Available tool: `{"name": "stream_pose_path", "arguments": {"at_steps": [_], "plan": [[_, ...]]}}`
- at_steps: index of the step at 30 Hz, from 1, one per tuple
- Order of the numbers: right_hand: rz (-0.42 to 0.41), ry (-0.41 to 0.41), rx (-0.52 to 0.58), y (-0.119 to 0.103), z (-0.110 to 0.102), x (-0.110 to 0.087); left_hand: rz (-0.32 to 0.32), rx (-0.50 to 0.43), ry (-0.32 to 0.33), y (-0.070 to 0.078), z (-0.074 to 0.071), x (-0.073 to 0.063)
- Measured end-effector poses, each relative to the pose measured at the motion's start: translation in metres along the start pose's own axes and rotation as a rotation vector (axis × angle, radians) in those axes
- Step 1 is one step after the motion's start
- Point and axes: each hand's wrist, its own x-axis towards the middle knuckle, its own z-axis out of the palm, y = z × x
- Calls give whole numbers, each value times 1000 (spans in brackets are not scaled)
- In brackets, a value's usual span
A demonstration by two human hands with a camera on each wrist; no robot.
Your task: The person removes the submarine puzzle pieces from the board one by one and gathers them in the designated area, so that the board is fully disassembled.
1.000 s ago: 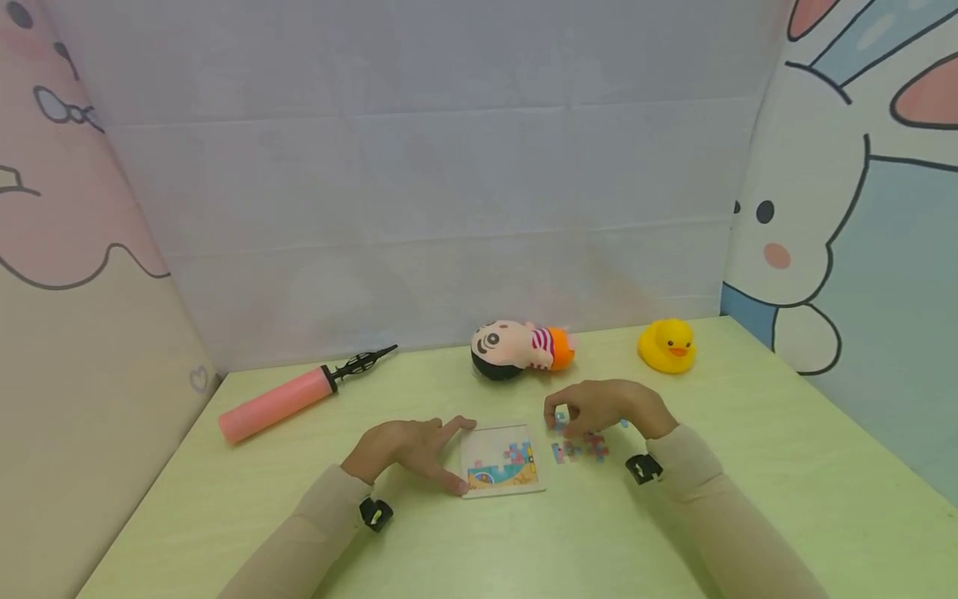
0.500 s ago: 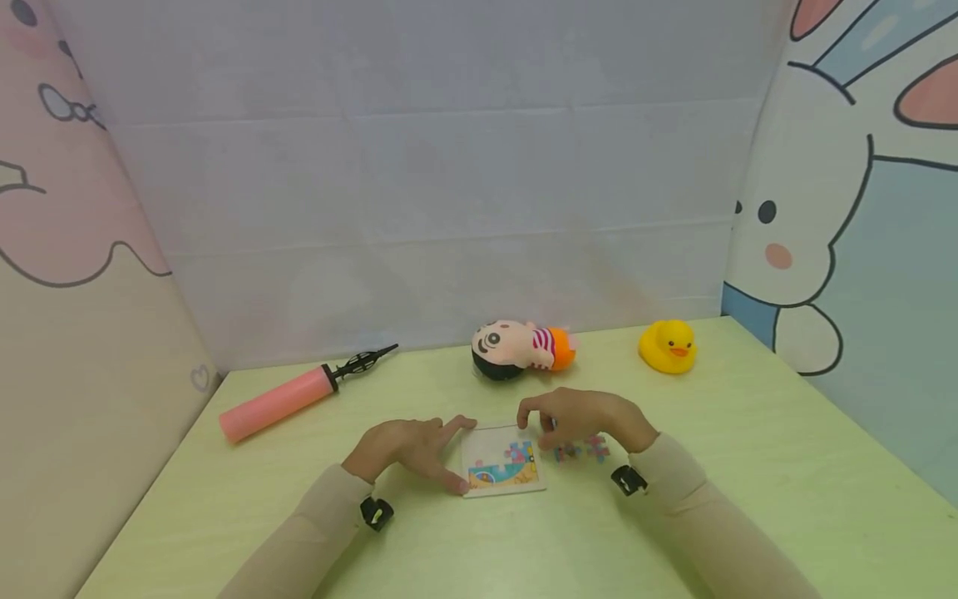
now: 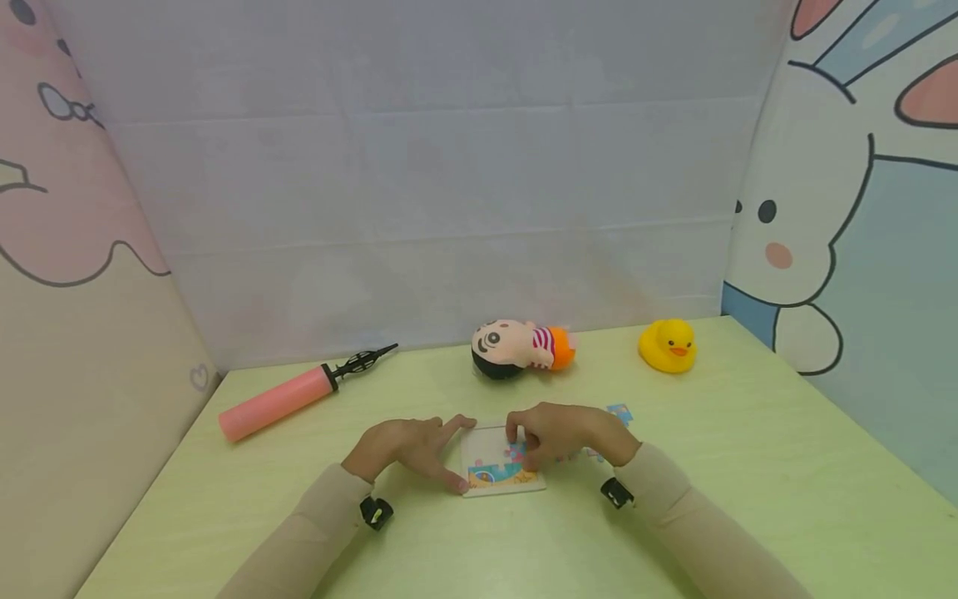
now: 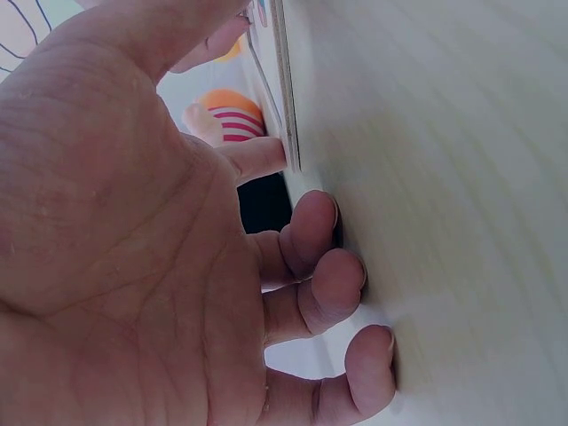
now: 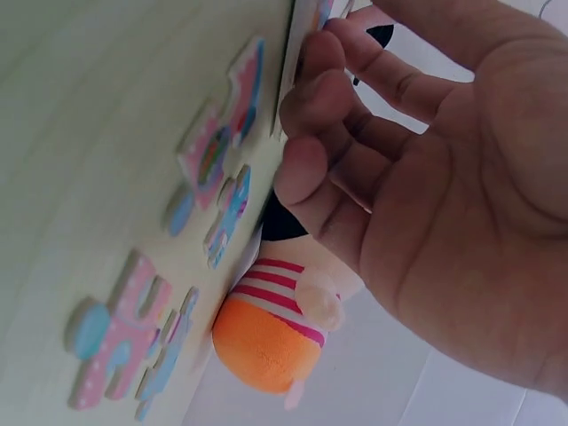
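A square jigsaw puzzle board (image 3: 503, 493) lies on the table, part of its seaside picture filled along the bottom and right. My left hand (image 3: 407, 447) holds it at the left side, thumb at the near corner and index finger at the far one; the left wrist view shows the other fingers bent, tips on the table. Over the board's right part is my right hand (image 3: 561, 433), thumb and fingers pinched together on a jigsaw piece that they mostly hide. Several loose jigsaw pieces (image 5: 120, 328) lie right of the board, partly covered by that hand in the head view.
Behind the board lies a plush doll (image 3: 516, 348) in a striped top and orange bottoms. A yellow rubber duck (image 3: 668, 346) sits at the back right. At the back left is a pink hand pump (image 3: 280, 403) with a black nozzle. Walls border the table.
My right hand has moved left and toward me, from the loose pieces onto the board, with a piece in its fingers. The left hand stays at the board.
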Motion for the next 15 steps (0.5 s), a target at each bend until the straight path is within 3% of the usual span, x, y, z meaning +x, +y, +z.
{"name": "stream_pose_path", "arguments": {"at_steps": [15], "plan": [[5,53,-111,-3,4,5,5,-15,-10,1,-1,-2]]}}
